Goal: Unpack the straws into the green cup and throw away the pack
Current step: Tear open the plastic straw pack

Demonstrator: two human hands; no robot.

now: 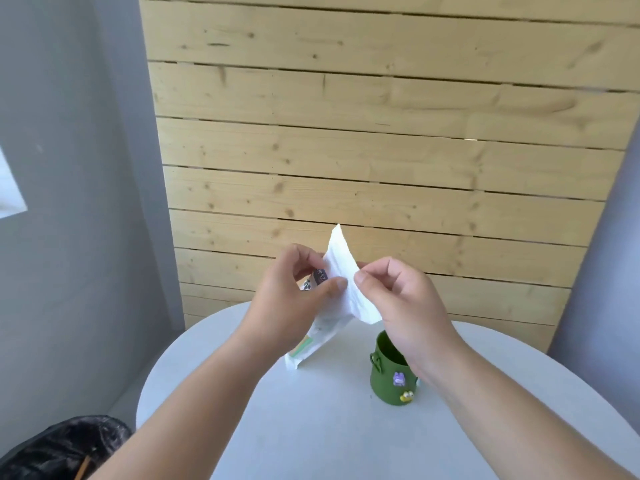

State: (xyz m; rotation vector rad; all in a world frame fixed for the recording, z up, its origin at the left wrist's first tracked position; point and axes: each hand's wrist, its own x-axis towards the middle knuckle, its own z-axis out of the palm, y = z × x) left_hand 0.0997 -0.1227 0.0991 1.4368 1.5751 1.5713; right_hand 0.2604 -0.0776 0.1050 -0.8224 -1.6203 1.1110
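A white paper straw pack (341,271) with green print is held up above the round white table (329,427). My left hand (294,299) grips its body near the top. My right hand (401,292) pinches a torn white flap of the same pack between thumb and forefinger. The pack's lower end hangs just above the tabletop. No straws show outside the pack. The green cup (389,375), with small figures stuck on its side, stands upright on the table under my right wrist, partly hidden by it.
A bin lined with a black bag (59,448) stands on the floor at the lower left, beside the table. A wooden plank wall (381,150) rises right behind the table. Grey walls flank it on both sides.
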